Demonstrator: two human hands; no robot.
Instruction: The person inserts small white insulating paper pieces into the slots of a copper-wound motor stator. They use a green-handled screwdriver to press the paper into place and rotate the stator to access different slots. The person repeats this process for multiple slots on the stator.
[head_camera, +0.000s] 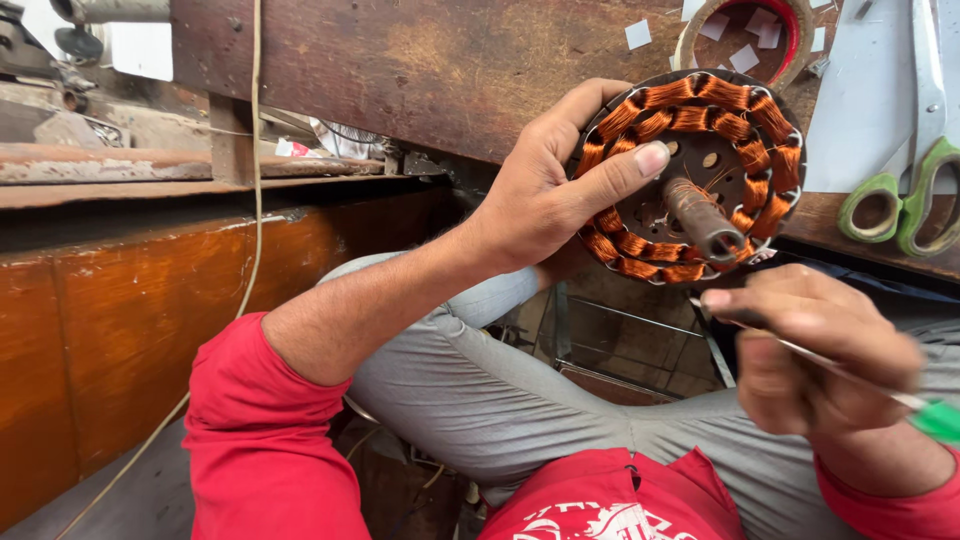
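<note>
My left hand (553, 190) grips a round motor stator (700, 175) by its left rim, thumb laid across the front. The stator carries a ring of copper-orange wire coils, and a rusty shaft (700, 215) sticks out of its middle toward me. My right hand (815, 355) is just below the stator, closed on a thin metal tool with a green handle (935, 418). The tool's tip points toward the stator's lower edge. I sit with grey-trousered legs under both hands.
A worn wooden workbench (420, 60) runs behind the stator. On it lie green-handled scissors (905, 195), a roll of tape (745, 30) and small white paper pieces. A cord (255, 200) hangs down at left beside an orange-brown wooden panel (130, 320).
</note>
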